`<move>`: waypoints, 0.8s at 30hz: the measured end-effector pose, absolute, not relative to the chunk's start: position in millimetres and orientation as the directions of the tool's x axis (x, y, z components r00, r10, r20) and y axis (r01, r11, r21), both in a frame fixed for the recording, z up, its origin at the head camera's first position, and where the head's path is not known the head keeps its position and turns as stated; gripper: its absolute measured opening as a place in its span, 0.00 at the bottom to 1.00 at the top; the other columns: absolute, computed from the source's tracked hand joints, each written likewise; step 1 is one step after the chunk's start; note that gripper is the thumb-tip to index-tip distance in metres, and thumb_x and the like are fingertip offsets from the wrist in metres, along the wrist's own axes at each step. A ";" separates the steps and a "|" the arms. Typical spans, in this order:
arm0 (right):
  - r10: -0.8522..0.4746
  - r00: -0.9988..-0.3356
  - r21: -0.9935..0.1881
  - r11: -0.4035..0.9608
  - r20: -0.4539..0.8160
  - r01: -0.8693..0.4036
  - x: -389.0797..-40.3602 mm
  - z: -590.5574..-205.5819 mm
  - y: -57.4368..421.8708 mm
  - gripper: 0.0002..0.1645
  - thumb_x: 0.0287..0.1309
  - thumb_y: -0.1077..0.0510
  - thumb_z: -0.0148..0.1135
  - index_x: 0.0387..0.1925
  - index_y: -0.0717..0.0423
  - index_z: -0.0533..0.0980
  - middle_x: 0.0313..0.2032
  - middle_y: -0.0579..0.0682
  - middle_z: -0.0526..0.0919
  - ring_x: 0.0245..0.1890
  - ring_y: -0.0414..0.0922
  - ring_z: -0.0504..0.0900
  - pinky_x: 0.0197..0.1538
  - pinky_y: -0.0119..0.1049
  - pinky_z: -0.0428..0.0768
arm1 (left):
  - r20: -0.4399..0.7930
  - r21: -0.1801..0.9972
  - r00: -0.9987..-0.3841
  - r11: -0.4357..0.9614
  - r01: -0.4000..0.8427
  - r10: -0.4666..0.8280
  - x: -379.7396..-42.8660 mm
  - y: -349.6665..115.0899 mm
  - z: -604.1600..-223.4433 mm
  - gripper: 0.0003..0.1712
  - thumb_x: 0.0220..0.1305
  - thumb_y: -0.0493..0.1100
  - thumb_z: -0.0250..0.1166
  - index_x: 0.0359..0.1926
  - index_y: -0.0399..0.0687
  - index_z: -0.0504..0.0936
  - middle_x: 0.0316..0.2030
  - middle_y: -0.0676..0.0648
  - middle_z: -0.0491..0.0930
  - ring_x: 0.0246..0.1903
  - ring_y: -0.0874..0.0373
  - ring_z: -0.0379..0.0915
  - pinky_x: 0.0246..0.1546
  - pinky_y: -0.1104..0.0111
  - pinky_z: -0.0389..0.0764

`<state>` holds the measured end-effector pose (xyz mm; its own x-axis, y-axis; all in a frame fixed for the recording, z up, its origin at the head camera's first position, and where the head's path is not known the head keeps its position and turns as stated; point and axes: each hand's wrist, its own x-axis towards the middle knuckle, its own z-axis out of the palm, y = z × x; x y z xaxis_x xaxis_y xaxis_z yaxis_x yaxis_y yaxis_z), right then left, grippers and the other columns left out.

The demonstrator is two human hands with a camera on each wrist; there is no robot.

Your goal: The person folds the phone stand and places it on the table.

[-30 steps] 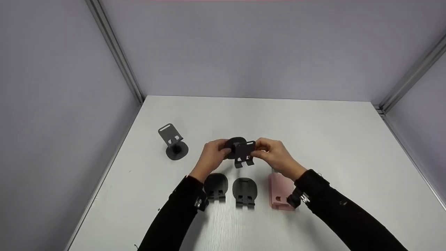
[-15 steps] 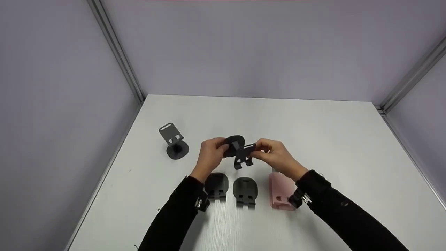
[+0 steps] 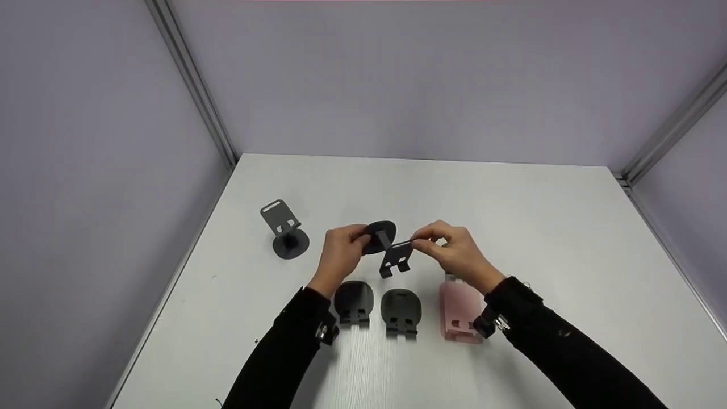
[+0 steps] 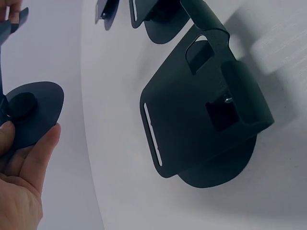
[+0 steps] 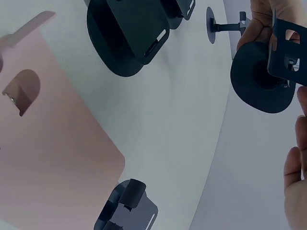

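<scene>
Above the table, a dark phone stand is held between both hands. My left hand (image 3: 339, 250) pinches the edge of its round base (image 3: 375, 244), thumb on top in the head view. With thumb and fingers, my right hand (image 3: 455, 250) pinches the slotted end of the stand's plate (image 3: 396, 255). A short arm joins base and plate, which stand at an angle to each other. Below lie two folded dark phone stands, one at left (image 3: 353, 298) and one at right (image 3: 401, 307). A pink phone stand (image 3: 460, 307) lies under the right forearm.
Another dark phone stand (image 3: 288, 241) stands unfolded at the left of the white table (image 3: 511, 204). A small dark stand (image 5: 139, 213) shows beyond the pink one in the right wrist view. Pale walls (image 3: 420, 79) enclose the back and sides.
The held stand's plate has tilted and swung down away from its base. My left hand has drawn slightly left with the base. My right fingers have shifted to the plate's upper corner.
</scene>
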<state>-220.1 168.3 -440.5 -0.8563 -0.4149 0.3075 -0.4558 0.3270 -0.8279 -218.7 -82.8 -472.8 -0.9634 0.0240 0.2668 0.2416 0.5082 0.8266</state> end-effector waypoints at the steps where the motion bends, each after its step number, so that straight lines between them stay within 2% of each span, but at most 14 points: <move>1: -0.412 -0.852 -0.823 0.323 0.322 -0.467 -220.3 -440.5 168.3 0.04 0.63 0.57 0.71 0.39 0.51 0.88 0.39 0.46 0.87 0.41 0.39 0.81 0.45 0.32 0.77 | 0.270 0.826 -0.963 0.508 0.244 0.023 -218.6 -82.8 -472.7 0.06 0.67 0.33 0.67 0.39 0.43 0.90 0.34 0.48 0.89 0.33 0.57 0.82 0.36 0.64 0.82; 10: -0.454 -0.807 -0.802 0.275 0.377 -0.529 -222.4 -440.4 168.6 0.03 0.65 0.59 0.69 0.33 0.52 0.85 0.36 0.46 0.84 0.39 0.41 0.76 0.44 0.33 0.73 | 0.309 0.835 -0.951 0.469 0.287 0.031 -214.4 -80.3 -473.5 0.07 0.67 0.34 0.67 0.41 0.42 0.90 0.36 0.47 0.90 0.35 0.57 0.84 0.36 0.64 0.82; 17: -0.495 -0.766 -0.768 0.266 0.410 -0.582 -222.3 -439.8 169.6 0.05 0.66 0.60 0.66 0.33 0.53 0.82 0.34 0.46 0.82 0.38 0.41 0.77 0.44 0.33 0.74 | 0.310 0.873 -0.950 0.388 0.296 0.027 -210.3 -79.3 -475.2 0.08 0.68 0.33 0.66 0.45 0.40 0.90 0.38 0.43 0.90 0.37 0.54 0.87 0.37 0.66 0.86; 24: -0.491 -0.777 -0.776 0.275 0.394 -0.567 -221.1 -435.8 166.3 0.06 0.68 0.61 0.65 0.32 0.53 0.81 0.33 0.47 0.83 0.37 0.41 0.78 0.44 0.34 0.75 | 0.336 0.882 -0.942 0.349 0.318 0.010 -208.9 -79.3 -479.9 0.09 0.68 0.33 0.66 0.46 0.38 0.90 0.40 0.41 0.89 0.39 0.51 0.88 0.38 0.63 0.87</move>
<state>-221.1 166.3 -435.8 -0.7768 -0.4914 0.3937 -0.5675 0.2754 -0.7760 -208.9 -79.3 -479.9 -0.9417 0.0097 0.3362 0.3183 0.3486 0.8816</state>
